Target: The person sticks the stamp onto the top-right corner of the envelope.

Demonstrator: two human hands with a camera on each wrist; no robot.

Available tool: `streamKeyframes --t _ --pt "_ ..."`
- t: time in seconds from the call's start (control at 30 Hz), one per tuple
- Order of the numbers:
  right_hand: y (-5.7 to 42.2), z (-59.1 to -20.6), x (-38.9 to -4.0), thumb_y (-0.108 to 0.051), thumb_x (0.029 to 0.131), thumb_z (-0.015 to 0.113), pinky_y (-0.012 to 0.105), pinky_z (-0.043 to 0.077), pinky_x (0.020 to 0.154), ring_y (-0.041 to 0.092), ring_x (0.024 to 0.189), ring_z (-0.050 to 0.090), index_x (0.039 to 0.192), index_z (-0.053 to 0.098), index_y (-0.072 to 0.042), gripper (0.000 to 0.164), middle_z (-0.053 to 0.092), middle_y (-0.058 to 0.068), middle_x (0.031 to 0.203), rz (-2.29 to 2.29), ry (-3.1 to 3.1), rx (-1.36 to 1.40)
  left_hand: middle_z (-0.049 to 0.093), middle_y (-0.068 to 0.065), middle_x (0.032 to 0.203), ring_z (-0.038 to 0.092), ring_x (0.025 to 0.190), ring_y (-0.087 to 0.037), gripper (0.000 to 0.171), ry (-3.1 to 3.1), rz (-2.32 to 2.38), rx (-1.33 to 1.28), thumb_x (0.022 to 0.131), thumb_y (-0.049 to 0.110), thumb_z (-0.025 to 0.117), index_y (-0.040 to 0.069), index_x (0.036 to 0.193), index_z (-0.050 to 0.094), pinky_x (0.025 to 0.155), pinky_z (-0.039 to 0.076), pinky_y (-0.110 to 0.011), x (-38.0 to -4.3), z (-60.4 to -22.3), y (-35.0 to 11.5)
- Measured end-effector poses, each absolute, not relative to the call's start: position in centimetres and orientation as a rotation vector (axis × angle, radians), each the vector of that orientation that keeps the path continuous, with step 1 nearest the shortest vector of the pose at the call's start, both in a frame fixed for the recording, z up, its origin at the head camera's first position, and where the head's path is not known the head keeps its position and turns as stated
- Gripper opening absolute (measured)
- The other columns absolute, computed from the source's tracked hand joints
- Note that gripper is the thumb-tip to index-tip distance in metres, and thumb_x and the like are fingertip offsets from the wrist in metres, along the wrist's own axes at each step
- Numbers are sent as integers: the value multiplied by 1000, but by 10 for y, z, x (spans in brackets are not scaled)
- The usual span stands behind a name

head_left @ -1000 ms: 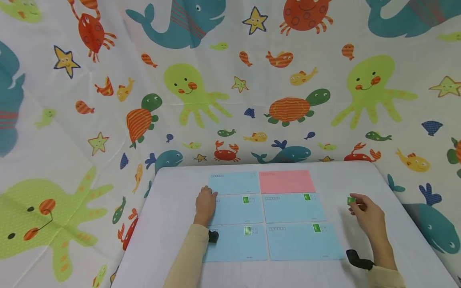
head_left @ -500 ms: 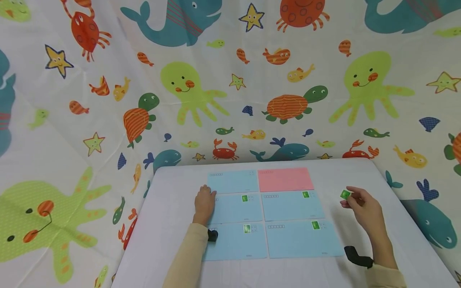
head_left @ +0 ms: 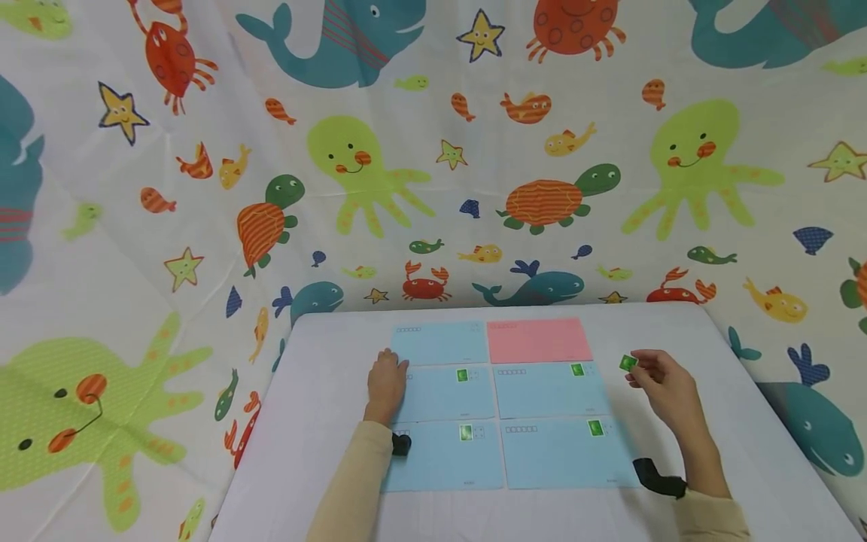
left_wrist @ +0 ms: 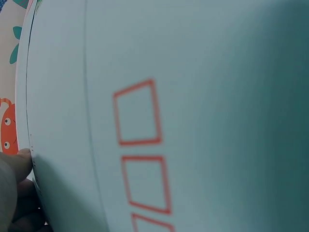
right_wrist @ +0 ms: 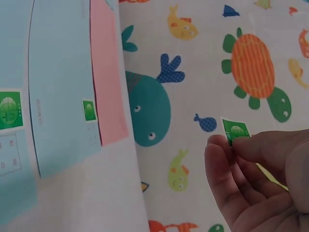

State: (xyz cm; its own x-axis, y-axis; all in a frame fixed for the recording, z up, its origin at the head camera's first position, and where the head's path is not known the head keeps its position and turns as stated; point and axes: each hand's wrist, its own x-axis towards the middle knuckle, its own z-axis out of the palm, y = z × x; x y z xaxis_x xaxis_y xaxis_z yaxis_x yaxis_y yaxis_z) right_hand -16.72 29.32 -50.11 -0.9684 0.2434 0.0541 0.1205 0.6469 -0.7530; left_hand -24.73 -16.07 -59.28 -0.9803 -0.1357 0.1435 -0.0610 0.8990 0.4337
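Note:
My right hand (head_left: 667, 388) pinches a small green stamp (head_left: 628, 363) between thumb and fingertips, above the table to the right of the envelopes. In the right wrist view the same stamp (right_wrist: 235, 129) is tilted, its lower part behind the thumb. My left hand (head_left: 386, 385) rests at the left edge of the blue envelopes, by the back-left one (head_left: 440, 345) and the middle-left one (head_left: 433, 399). A pink envelope (head_left: 538, 342) lies back right. The middle-right (head_left: 549, 395), front-left (head_left: 454, 463) and front-right (head_left: 569, 461) envelopes are blue; middle and front rows bear green stamps.
A white-covered table (head_left: 305, 436) carries the envelopes in two close columns. Behind it hangs a cloth (head_left: 474, 173) printed with sea animals. A black strap piece (head_left: 658, 479) sticks out from the right wrist, another (head_left: 402, 445) from the left.
My right hand has moved left toward the envelopes and slightly back, with the stamp turned to show its face. The left hand stays in place.

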Motion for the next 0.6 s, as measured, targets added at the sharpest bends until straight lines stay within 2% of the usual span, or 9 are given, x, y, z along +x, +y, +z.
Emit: streamKeyframes --t 0.23,0.5,0.6 --pt "273 -501 -179 -13 102 56 3 49 70 26 90 72 131 57 -1 31 66 21 110 1245 -2728 -203 57 -30 138 54 133 -42 38 -2902 -661 153 99 19 62 -11 122 64 108 48 -52 -246 -591 -163" --pt "242 -503 -200 -12 101 58 8 53 70 21 84 71 130 56 1 31 65 18 103 1316 -2728 -95 59 -30 135 56 130 -43 36 -2885 -653 145 98 19 64 -10 119 66 105 50 -52 -245 -591 -165" --pt "231 -505 -210 -12 101 59 10 54 70 24 85 72 128 57 1 30 66 19 102 1340 -2718 -49 60 -30 135 58 128 -43 35 -2879 -648 147 98 19 65 -10 117 67 103 51 -52 -246 -592 -164"
